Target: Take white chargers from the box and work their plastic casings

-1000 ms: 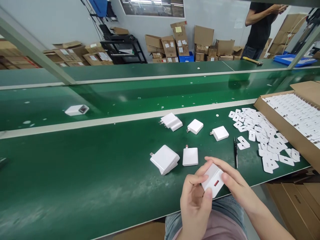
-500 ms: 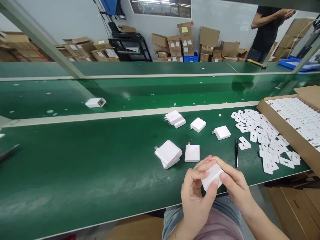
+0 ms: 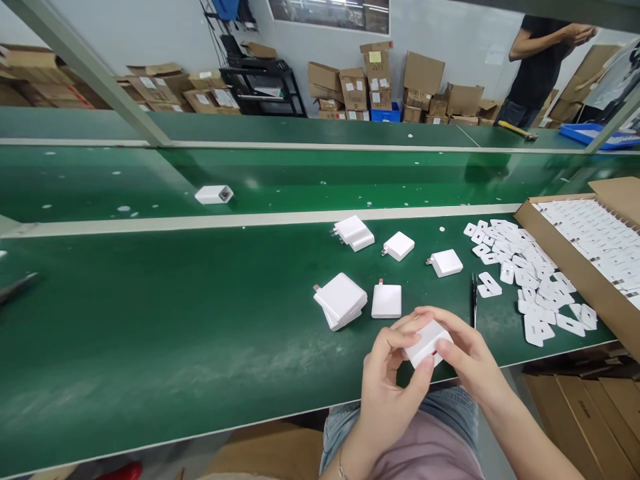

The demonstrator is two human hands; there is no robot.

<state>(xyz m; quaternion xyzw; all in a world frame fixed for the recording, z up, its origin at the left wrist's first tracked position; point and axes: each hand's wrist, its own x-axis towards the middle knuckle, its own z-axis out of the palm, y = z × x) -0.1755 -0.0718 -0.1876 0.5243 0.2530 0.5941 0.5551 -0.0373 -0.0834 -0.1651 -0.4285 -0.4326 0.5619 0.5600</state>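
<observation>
Both my hands hold one white charger block [image 3: 425, 343] just above the near edge of the green bench. My left hand [image 3: 390, 393] grips it from below and the left, thumb on its lower face. My right hand [image 3: 467, 363] pinches it from the right. Several more white charger blocks [image 3: 341, 300] lie on the bench just beyond my hands, some stacked in pairs. A pile of small white stickers [image 3: 525, 277] lies to the right, with black tweezers [image 3: 473, 300] beside it.
An open cardboard box [image 3: 560, 250] of white parts stands at the right edge. One charger [image 3: 214, 194] lies alone on the green conveyor belt [image 3: 300, 180] behind. A person in a dark shirt [image 3: 537, 63] stands at the back right, near stacked cartons [image 3: 380, 83].
My hands have turned the charger, so its red port no longer shows. The lone charger on the belt has shifted to the right in view, and my head has turned left.
</observation>
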